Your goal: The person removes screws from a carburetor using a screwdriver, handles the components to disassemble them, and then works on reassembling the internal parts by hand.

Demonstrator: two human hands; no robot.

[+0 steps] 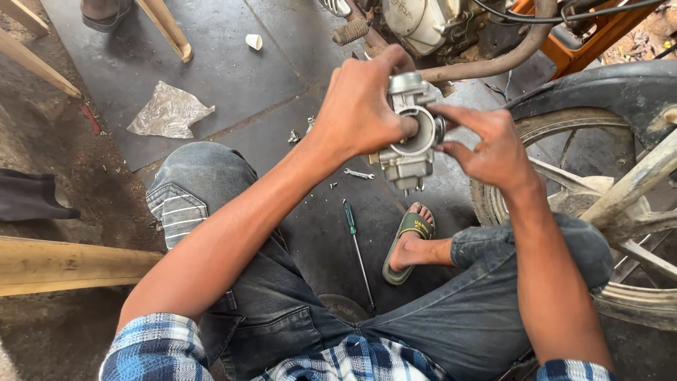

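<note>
The person sits low over the dark floor [211,70], and a green-handled screwdriver [356,247] lies between the knees. Held up above it, a grey metal carburetor [409,152] stands with its long side up and down. The left hand [360,109] wraps around it, while the right hand [486,144] pinches its round opening from the other side.

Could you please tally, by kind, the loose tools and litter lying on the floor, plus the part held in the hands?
Carburetor, held by left hand and right hand: 1
Green-handled screwdriver: 1
Small wrench: 1
Crumpled plastic bag: 1
White cup: 1
Total: 5
</note>
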